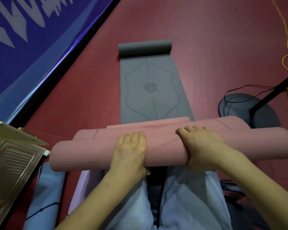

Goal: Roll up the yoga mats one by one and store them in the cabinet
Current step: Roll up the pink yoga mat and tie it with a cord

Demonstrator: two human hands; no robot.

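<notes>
While the dark red floor (206, 47) spreads beneath everything, a grey patterned yoga mat (152, 90) lies on it, its far end curled into a roll. Nearer, across the person's lap, sits the thick pink ribbed yoga mat roll (165, 146). Left hand (130, 148) and right hand (201, 146) both wrap around it, fingers curled over the top.

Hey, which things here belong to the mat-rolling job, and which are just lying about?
Job: pink mat, left hand, right hand, grey mat, cabinet.
Lying about: yellow cord, stand base, blue banner.
</notes>
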